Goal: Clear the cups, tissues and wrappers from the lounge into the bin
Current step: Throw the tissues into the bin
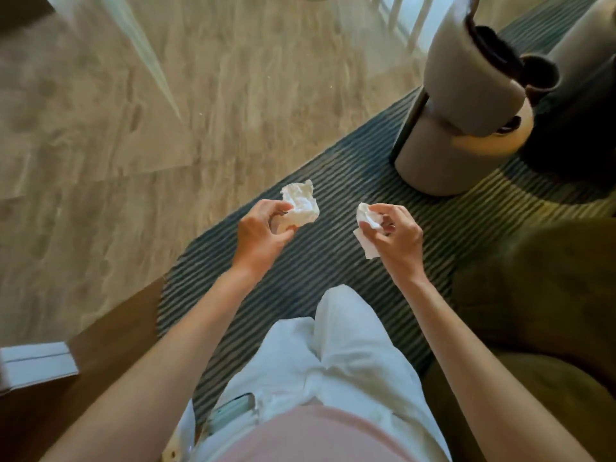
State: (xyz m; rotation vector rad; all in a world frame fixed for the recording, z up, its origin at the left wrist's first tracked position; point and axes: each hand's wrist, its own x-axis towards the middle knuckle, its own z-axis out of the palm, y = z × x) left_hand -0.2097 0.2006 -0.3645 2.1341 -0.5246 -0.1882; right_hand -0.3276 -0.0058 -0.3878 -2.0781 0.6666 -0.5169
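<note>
Your left hand fingers pinch a crumpled tissue, and your right hand fingers pinch a smaller tissue, both held above the striped rug, likely for binning.

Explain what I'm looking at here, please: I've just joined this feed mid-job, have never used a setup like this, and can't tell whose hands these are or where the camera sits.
There is no robot here. One wide-angle camera is worn on a person's head and looks forward and down, so the two bare arms coming up from the bottom edge are the wearer's own, with white trousers between them.

The left hand holds a crumpled white tissue. The right hand pinches a smaller white tissue. Both are held in the air, above a dark striped rug that lies on a pale wood-look floor.

Ahead and to the right stands a round beige bin with its lid tilted open; it appears to have a dark liner. An olive-green seat is at the right edge.
</note>
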